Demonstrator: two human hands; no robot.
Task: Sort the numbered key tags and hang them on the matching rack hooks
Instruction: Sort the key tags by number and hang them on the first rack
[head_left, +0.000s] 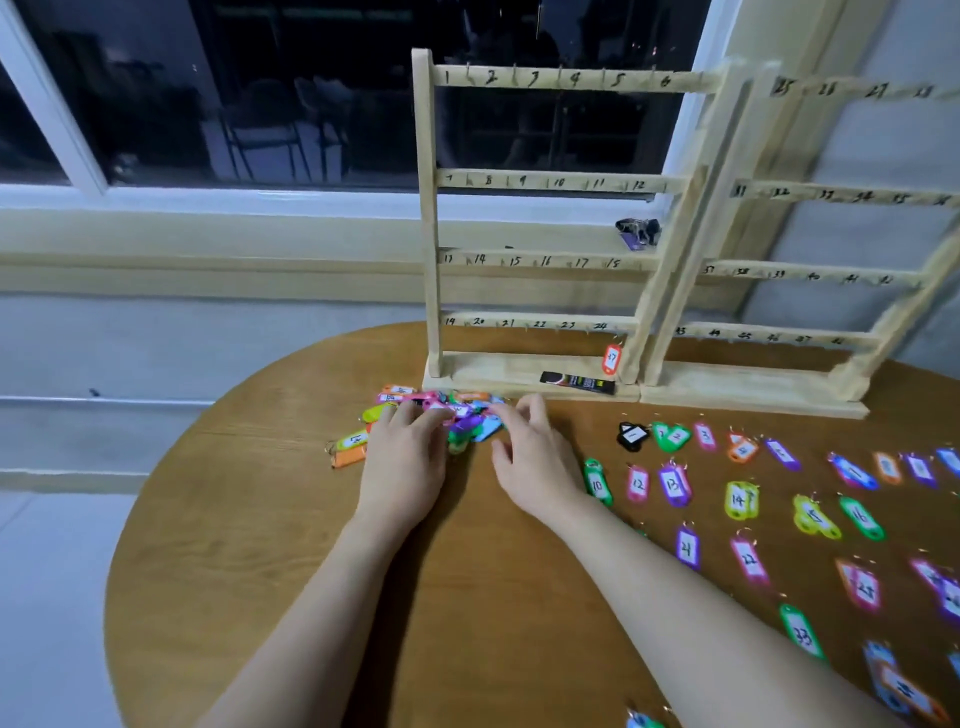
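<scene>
Key tags in a mixed heap (441, 415) lie on the round wooden worktop (260, 545), just before the left rack's base, several buried so their numbers cannot be read. The left hand (402, 462) rests on the heap, its fingers (426, 415) curled into the tags; whether they pinch one is hidden. The right hand (535, 457) hovers beside it, fingers loosely bent, holding nothing visible. A red tag marked 47 (612, 359) hangs low on the left rack (535, 218). Sorted tags (737, 499) lie in rows at right, the farthest blurred and cut by the frame edge. The right rack (810, 270) is smeared, its numbers barely legible.
</scene>
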